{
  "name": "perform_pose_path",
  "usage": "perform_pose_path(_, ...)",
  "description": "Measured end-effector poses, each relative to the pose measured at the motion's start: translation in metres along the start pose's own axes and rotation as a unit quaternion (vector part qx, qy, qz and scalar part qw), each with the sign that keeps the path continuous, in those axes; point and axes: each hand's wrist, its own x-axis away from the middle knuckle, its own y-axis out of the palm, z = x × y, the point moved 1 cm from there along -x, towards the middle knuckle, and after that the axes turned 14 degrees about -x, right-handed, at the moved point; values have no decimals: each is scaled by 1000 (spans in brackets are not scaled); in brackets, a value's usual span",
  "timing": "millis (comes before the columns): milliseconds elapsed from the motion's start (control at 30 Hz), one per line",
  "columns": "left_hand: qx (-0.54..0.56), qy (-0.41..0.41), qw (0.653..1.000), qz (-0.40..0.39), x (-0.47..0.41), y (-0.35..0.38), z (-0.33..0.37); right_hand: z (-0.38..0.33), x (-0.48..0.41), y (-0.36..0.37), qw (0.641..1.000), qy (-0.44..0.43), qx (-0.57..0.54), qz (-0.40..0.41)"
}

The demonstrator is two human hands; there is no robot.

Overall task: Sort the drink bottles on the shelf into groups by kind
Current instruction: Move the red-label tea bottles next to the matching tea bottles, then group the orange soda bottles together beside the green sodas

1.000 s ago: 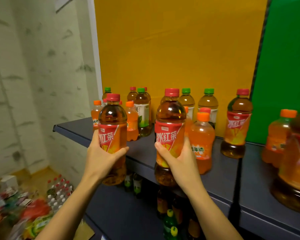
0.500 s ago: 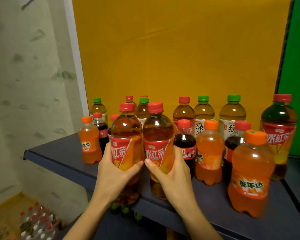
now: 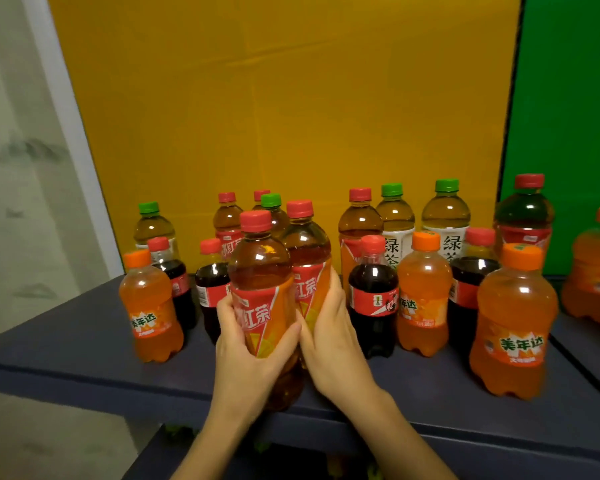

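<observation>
My left hand grips a red-capped iced black tea bottle near the front edge of the dark shelf. My right hand grips a second iced black tea bottle right beside and slightly behind the first; the two bottles touch. Around them stand small orange soda bottles, dark cola bottles, green-capped green tea bottles and more red-capped tea bottles at the back.
A yellow panel backs the shelf, with a green panel to its right and a pale wall to the left. Another orange soda bottle stands on the adjoining shelf section at far right. A lower shelf shows dimly beneath.
Both hands carried their tea bottles leftward along the shelf and brought them close together, down among the mixed bottles. The view shifted left and nearer.
</observation>
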Motion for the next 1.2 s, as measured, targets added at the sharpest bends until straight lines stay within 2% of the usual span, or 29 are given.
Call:
perform_pose_path(233, -41, 43, 995, -75, -3, 2, -12, 11, -8, 1, 997, 74, -2, -16)
perform_pose_path(367, -68, 61, 994, -52, -2, 8, -12, -3, 6, -10, 996, 81, -18, -37)
perform_pose_path(500, -107, 84, 991, -18, -6, 12, -13, -19, 34, -28, 999, 41, 21, -23)
perform_pose_path(633, -117, 82, 990, -6, -10, 17, -12, -29, 52, -54, 995, -52, 58, 55)
perform_pose_path(767, -119, 59, 991, 5, -10, 24, -7, -31, 60, -88, 980, -100, 84, 150)
perform_pose_path(833, -133, 63, 988, 51, -6, 27, 0, -30, 62, -106, 963, -125, 118, 206)
perform_pose_path(900, -133, 133, 973, 135, 3, 28, 13, -26, 65, -121, 941, -140, 152, 270)
perform_pose_path(967, -97, 229, 954, 170, 13, 35, 25, -18, 68, -135, 920, -125, 172, 330)
perform_pose_path(1033, -55, 276, 952, 116, 22, 47, 36, -7, 69, -147, 911, -89, 189, 356)
perform_pose_path(1133, -22, 240, 970, -32, 28, 70, 53, 6, 67, -158, 936, -27, 145, 320)
perform_pose_path(1200, -11, 214, 973, -81, 28, 86, 63, 11, 65, -161, 953, 15, 103, 284)
